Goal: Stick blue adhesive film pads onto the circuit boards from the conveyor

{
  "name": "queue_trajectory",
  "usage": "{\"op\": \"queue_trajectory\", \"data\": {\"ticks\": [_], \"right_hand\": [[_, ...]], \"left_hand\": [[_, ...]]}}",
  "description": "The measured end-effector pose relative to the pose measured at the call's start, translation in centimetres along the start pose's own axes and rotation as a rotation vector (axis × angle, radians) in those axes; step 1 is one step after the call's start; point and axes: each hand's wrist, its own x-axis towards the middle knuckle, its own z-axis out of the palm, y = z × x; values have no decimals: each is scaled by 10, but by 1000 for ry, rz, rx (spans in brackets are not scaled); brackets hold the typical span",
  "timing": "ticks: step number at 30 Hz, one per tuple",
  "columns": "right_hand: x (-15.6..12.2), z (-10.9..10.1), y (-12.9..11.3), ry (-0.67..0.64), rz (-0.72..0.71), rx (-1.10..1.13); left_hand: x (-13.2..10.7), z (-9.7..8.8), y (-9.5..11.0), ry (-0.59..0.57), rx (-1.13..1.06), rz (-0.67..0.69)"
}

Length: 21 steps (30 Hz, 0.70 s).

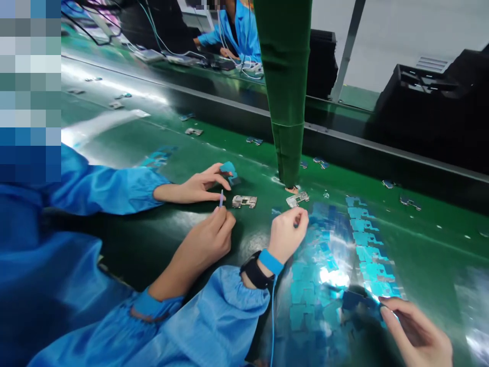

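Observation:
My left hand (pixel 286 232), with a black band and a blue wrist strap (pixel 271 261) at the wrist, is closed with its fingertips curled together. Whatever those fingers may hold is hidden. Just beyond them lies a silvery metal plate with cutouts (pixel 297 199) on the green bench. My right hand (pixel 418 331), at the lower right, pinches the edge of a dark blue film piece (pixel 361 302) between thumb and finger. Under and around that piece are sheets of glossy blue film, including a column of notched blue stickers (pixel 362 227).
At left, a co-worker's hand holds a thin stick (pixel 221 198); the other hand touches a teal piece (pixel 229 168). Between us sits another metal plate (pixel 244 202). A green-wrapped post (pixel 288 102) rises beyond my left hand. Small plates (pixel 254 141) line the bench's far side.

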Motion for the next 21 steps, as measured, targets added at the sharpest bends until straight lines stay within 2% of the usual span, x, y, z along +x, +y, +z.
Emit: {"op": "queue_trajectory", "data": {"ticks": [4, 7, 10, 16, 21], "right_hand": [[-2, 5, -3, 21, 60, 76], [-1, 5, -1, -20, 39, 70], [2, 3, 2, -17, 20, 53], [4, 0, -4, -1, -79, 18], [1, -12, 2, 2, -147, -18]], "left_hand": [[23, 8, -27, 111, 132, -3], [32, 13, -40, 113, 182, -1], [33, 15, -45, 110, 177, 3], [35, 11, -38, 48, -36, 0], [22, 8, -11, 31, -385, -90]]}}
